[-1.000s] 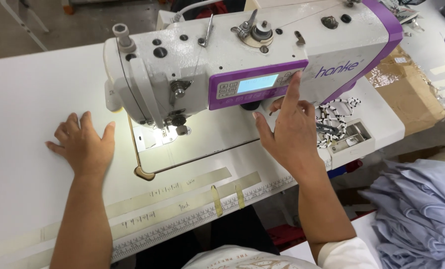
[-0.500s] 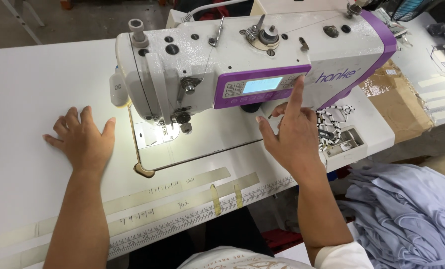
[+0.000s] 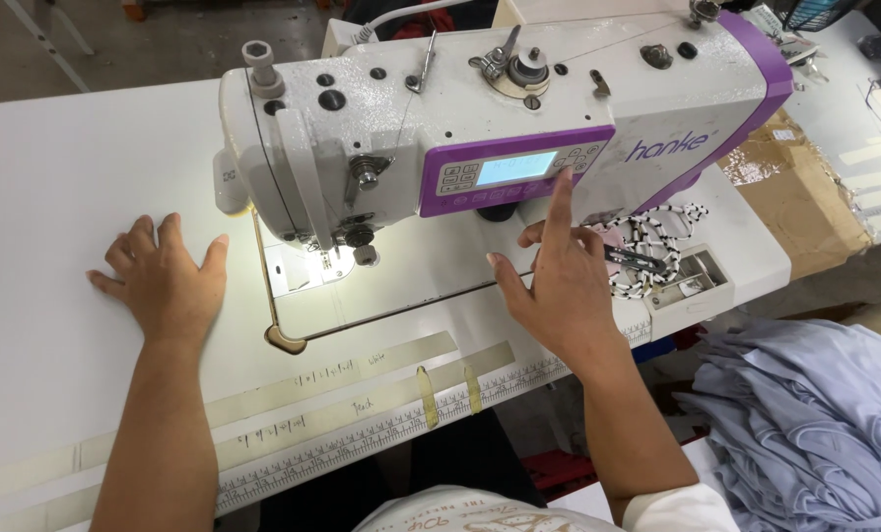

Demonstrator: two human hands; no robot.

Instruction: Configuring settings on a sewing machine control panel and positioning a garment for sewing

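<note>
Shifted slightly since 0.5 s ago: right index finger now lifted to the lower edge of the purple control panel (image 3: 516, 181), left palm unchanged on the table.

Head view, the only 1. Left hand (image 3: 165, 281) flat on the white table (image 3: 56, 177), fingers spread, holding nothing, just left of the lit needle area (image 3: 347, 246). Right hand (image 3: 559, 286) raised in front of the white sewing machine (image 3: 480, 108), index finger (image 3: 559, 202) extended and touching or nearly touching the panel beneath its small screen, remaining fingers loosely curled, thumb out to the left, gripping nothing. Behind that hand, a black-and-white patterned cord (image 3: 657, 232) and a small metal tray (image 3: 692, 281) set into the table. Strips of tape with handwriting and a printed ruler (image 3: 381, 433) along the near table edge. Pale blue fabric (image 3: 815, 414) heaped low at right, well apart from the needle.

Likely risks: wrong key struck, since panel buttons sit close together and the fingertip covers more than 1; left fingers near the presser foot if the machine starts unexpectedly.
</note>
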